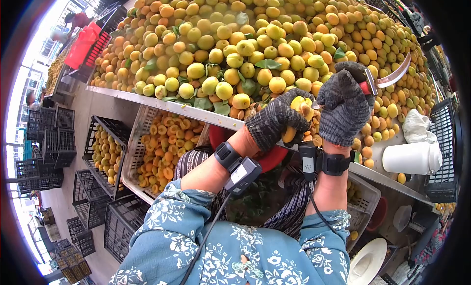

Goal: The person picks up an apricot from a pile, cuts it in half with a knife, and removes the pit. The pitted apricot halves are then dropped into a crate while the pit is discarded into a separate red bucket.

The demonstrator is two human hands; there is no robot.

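Observation:
Both my hands wear dark knitted gloves and are close together over the table's front edge. My left hand (278,119) is closed around an apricot (290,133), whose yellow flesh shows between the fingers. My right hand (346,106) grips a tool with a red handle (365,87) and a curved metal blade (394,75) that points up and to the right. Its lower fingers are beside the fruit in my left hand. A large heap of yellow and orange apricots (274,49) lies just beyond both hands, with some green leaves in it.
A pale crate (128,160) of halved apricots stands left of my legs, beside a black crate (88,152) of whole ones. A red tub (269,160) is below my hands. At the right are a white bucket (409,157) and a black crate (444,133). Farther left, black crates are stacked.

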